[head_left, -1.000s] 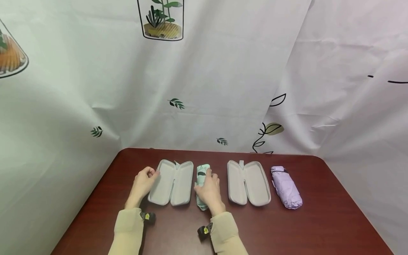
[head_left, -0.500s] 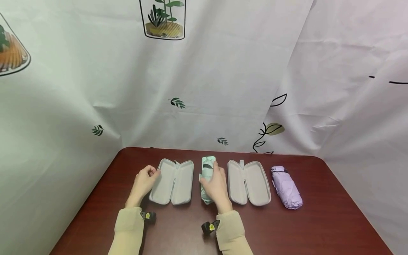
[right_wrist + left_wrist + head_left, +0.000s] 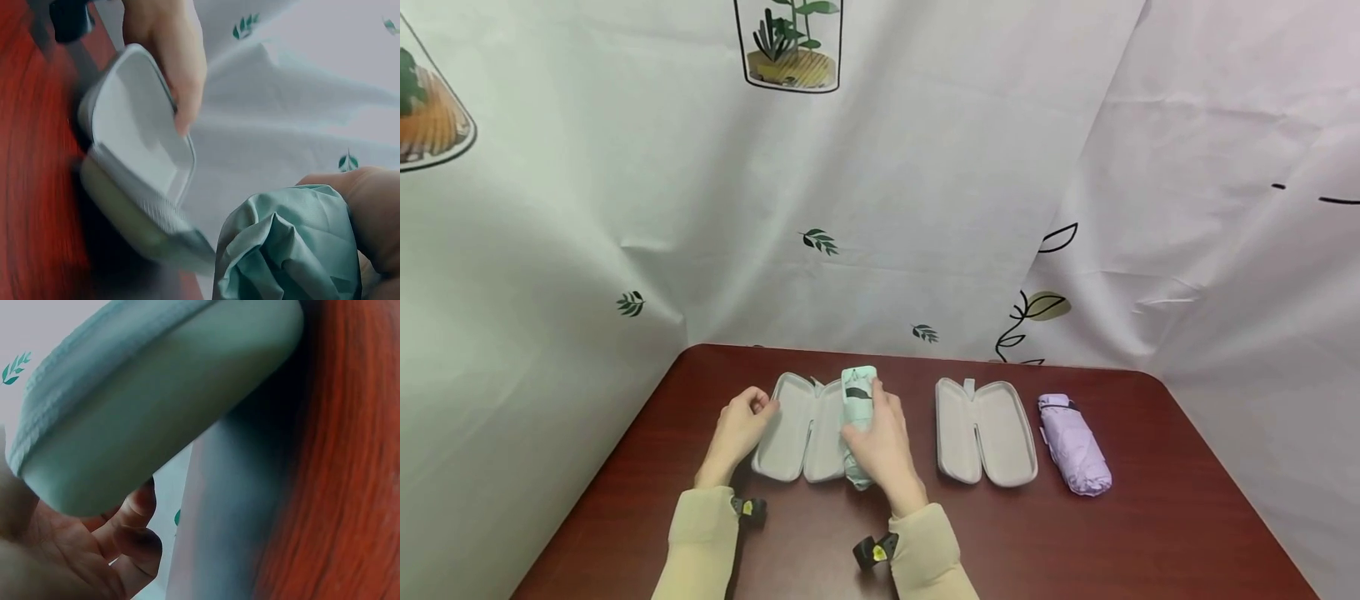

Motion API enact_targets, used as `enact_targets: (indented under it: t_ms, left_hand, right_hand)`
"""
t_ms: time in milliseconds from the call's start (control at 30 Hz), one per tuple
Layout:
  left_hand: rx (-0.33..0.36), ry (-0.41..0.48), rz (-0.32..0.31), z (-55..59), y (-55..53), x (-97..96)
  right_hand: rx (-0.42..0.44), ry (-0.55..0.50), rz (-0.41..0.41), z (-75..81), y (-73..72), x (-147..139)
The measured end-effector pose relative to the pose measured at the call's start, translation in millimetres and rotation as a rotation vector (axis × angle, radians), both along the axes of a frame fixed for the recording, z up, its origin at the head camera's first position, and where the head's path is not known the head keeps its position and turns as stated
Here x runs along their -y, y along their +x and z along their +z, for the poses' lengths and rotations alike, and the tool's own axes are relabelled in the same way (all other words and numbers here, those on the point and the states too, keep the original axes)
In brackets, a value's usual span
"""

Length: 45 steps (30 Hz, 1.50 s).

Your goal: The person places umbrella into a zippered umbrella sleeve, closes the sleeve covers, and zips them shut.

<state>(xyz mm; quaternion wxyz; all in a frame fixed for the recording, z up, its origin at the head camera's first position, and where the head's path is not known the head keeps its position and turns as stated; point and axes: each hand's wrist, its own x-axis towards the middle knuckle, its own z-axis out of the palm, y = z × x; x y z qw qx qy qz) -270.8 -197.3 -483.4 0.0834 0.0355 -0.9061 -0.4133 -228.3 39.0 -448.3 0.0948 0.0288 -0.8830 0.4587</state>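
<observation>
My right hand (image 3: pixel 883 442) grips a mint-green folded umbrella (image 3: pixel 858 398) from its right side, over the right half of an unzipped pale grey case (image 3: pixel 787 429). In the right wrist view the crumpled end of the umbrella (image 3: pixel 294 244) is close to the camera, apart from the case (image 3: pixel 134 112). My left hand (image 3: pixel 735 429) pinches the left rim of that case, the thumb over the edge. Seen from the left wrist, the fingers (image 3: pixel 140 547) curl beside the outer shell (image 3: pixel 137 412). The case lies spread like a book.
A second unzipped grey case (image 3: pixel 1006 433) lies to the right on the dark red table (image 3: pixel 1120 542). Beyond it is a lilac folded umbrella (image 3: pixel 1075 450). A printed white cloth (image 3: pixel 925 208) hangs behind the table.
My right hand has lifted the mint umbrella from the table between the cases, shifting first slightly right, then left over the near case. The left hand has stayed at the rim.
</observation>
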Motion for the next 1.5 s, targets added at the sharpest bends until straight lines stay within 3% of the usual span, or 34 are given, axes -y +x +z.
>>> enact_targets:
  t_ms: [267, 700, 1033, 1267, 1500]
  left_hand:
    - [-0.002, -0.016, -0.003, 4.7, 2.4, 2.5]
    - [-0.019, -0.019, -0.018, 1.7, -1.7, -1.9]
    - [-0.017, -0.016, -0.026, 4.9, 0.1, -2.6]
    - [-0.014, -0.001, -0.028, 4.9, 0.6, -3.0]
    - [-0.014, -0.010, -0.021, 1.9, 0.2, -3.0]
  right_hand:
    - [0.019, 0.004, 0.029, 2.5, 5.7, 23.3]
    - [0.063, 0.034, 0.028, -1.0, -11.1, 40.6]
    - [0.165, 0.043, -0.017, -22.0, -24.2, 38.6]
    - [0.159, 0.048, -0.030, -26.3, -25.8, 42.0]
    - [0.151, 0.122, -0.020, -33.5, -24.0, 50.4]
